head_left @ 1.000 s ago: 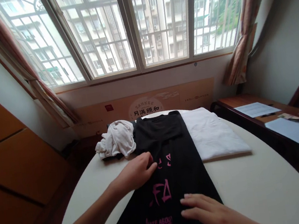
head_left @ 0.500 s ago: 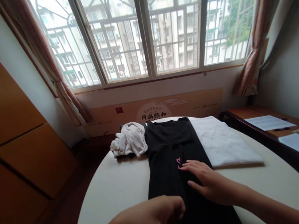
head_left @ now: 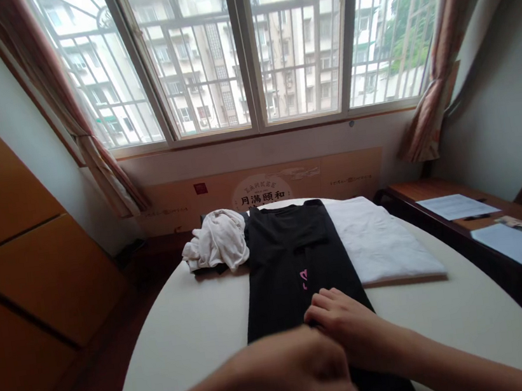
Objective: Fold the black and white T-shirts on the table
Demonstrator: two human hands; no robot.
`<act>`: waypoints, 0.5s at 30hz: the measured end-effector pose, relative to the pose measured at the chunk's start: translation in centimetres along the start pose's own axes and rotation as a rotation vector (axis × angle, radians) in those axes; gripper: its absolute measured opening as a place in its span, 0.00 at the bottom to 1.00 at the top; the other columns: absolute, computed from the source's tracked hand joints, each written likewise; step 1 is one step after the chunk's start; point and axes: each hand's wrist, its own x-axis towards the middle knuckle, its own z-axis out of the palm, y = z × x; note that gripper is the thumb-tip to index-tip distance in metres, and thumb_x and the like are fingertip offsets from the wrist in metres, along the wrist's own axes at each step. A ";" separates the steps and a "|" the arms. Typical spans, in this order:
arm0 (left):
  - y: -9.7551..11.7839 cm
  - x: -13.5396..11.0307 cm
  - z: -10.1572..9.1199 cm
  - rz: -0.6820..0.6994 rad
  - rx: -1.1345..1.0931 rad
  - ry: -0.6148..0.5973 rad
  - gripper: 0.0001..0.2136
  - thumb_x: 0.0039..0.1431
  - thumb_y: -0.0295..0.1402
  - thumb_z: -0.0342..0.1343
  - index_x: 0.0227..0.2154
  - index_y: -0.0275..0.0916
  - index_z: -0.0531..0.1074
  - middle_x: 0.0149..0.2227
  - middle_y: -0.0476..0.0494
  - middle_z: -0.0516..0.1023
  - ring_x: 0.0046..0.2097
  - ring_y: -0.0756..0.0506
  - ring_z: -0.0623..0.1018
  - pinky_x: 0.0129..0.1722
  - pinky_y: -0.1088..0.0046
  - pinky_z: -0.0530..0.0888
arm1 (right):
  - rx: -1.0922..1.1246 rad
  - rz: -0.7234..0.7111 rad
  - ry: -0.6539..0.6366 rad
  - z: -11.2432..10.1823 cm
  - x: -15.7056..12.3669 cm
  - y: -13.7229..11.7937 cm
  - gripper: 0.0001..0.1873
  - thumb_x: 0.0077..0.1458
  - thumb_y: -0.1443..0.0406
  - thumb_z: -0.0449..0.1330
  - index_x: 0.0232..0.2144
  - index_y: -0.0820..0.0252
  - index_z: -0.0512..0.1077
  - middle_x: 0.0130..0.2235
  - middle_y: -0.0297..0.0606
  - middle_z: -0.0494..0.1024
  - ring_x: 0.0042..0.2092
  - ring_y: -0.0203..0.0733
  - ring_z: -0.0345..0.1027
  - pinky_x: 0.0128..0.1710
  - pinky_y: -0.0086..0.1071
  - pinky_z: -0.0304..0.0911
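Note:
A black T-shirt (head_left: 274,296) with a small pink print lies lengthwise on the white round table (head_left: 178,334), its sides folded inward. My right hand (head_left: 350,325) rests on the shirt just below the print, fingers curled in and gripping the cloth near the inner fold. Lower and closer to me, my left hand (head_left: 298,370) is above the shirt, slightly blurred, with its fingers closed. Whatever the left fingers hold, if anything, is hidden. The shirt's near end runs out of view beneath my hands.
A crumpled off-white garment (head_left: 221,239) lies on dark cloth at the table's far left. Right of the shirt is a folded white garment (head_left: 383,243). A wooden desk (head_left: 414,191) with papers stands at the right, a wooden cabinet (head_left: 13,254) at the left.
My right hand has drawn back toward me, its flat fingers now curled in. My left hand has moved right and closed up. The view has shifted slightly.

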 end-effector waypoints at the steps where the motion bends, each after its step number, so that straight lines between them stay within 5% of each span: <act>1: -0.6 1.1 -1.9 -0.036 0.071 0.199 0.09 0.64 0.41 0.55 0.32 0.43 0.75 0.26 0.50 0.77 0.29 0.46 0.77 0.28 0.71 0.69 | 0.009 -0.002 0.002 0.1 0.2 0.0 0.12 0.60 0.72 0.57 0.44 0.59 0.75 0.47 0.44 0.77 0.50 0.51 0.69 0.57 0.45 0.61; 3: -2.6 3.6 -5.9 -0.093 0.268 0.588 0.07 0.65 0.38 0.54 0.35 0.42 0.74 0.32 0.46 0.79 0.33 0.44 0.78 0.32 0.67 0.69 | 0.037 -0.001 0.028 0.1 0.3 0.0 0.11 0.60 0.73 0.56 0.43 0.58 0.74 0.46 0.43 0.77 0.50 0.50 0.68 0.56 0.44 0.60; 4: -3.8 5.0 -7.7 -0.146 0.365 0.690 0.05 0.62 0.37 0.57 0.37 0.43 0.74 0.34 0.44 0.80 0.35 0.42 0.78 0.35 0.65 0.70 | 0.057 0.006 0.047 0.1 0.3 0.0 0.12 0.59 0.73 0.56 0.43 0.58 0.73 0.46 0.42 0.77 0.50 0.49 0.68 0.55 0.43 0.60; 7: -7.5 9.1 -11.8 -0.162 0.509 0.786 0.13 0.54 0.39 0.67 0.41 0.44 0.74 0.44 0.37 0.79 0.45 0.35 0.77 0.46 0.59 0.73 | 0.129 0.019 0.075 0.0 0.3 -0.1 0.11 0.57 0.73 0.57 0.41 0.57 0.72 0.43 0.40 0.76 0.46 0.48 0.68 0.51 0.41 0.61; 10: -10.0 12.7 -13.0 -0.089 0.450 0.843 0.20 0.43 0.37 0.73 0.38 0.40 0.74 0.46 0.33 0.77 0.52 0.30 0.74 0.56 0.56 0.71 | 0.197 0.014 0.099 0.1 0.2 0.2 0.11 0.56 0.73 0.58 0.40 0.56 0.72 0.43 0.38 0.76 0.46 0.47 0.68 0.52 0.42 0.61; 15: -12.8 16.1 -12.9 -0.002 0.072 1.100 0.06 0.56 0.31 0.61 0.29 0.43 0.68 0.33 0.43 0.75 0.42 0.37 0.77 0.50 0.59 0.73 | 0.259 0.024 0.162 -0.6 1.0 2.3 0.10 0.60 0.73 0.57 0.41 0.55 0.72 0.42 0.37 0.78 0.45 0.45 0.70 0.54 0.42 0.60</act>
